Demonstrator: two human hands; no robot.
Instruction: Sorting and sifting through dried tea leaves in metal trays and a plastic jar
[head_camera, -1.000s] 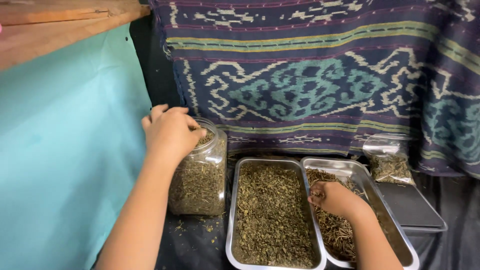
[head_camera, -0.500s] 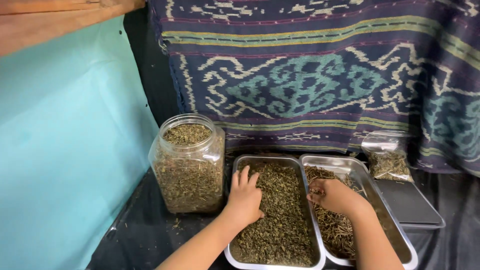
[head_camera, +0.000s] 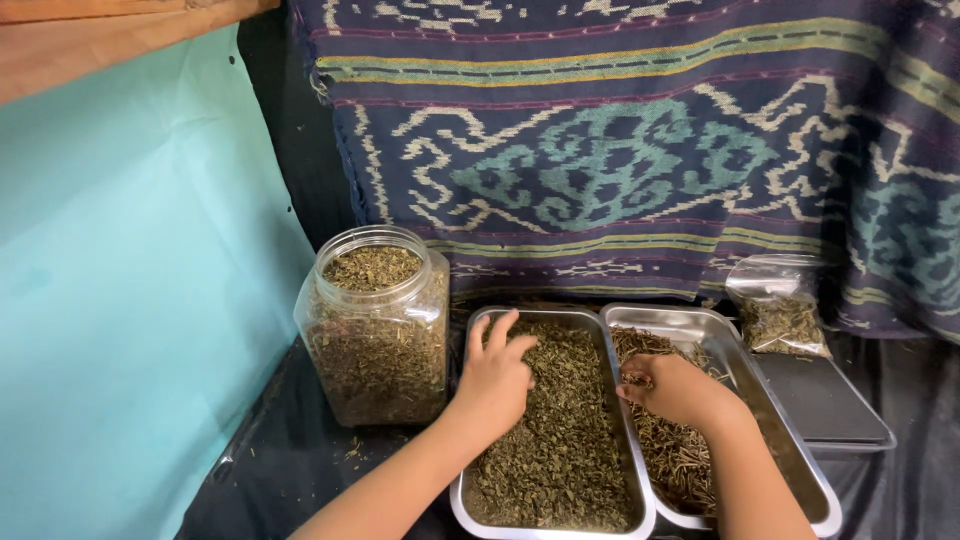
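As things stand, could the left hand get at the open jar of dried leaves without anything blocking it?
Probably yes. The left hand rests in the left metal tray, and the open plastic jar stands just beside that tray on its left, lid off, with nothing between them.

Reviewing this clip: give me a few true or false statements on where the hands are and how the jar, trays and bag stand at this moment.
1. The left hand rests palm down on the dried leaves in the left metal tray. True.
2. The plastic jar has a lid screwed on. False: its mouth is open, and dried herbs fill it nearly to the top.
3. The right hand is in the right metal tray, on twiggy dried stems. True.
4. The small clear bag lies inside the left tray. False: it stands to the right of both trays, behind a flat dark scale.
5. The left hand grips the jar. False: hand and jar are apart.
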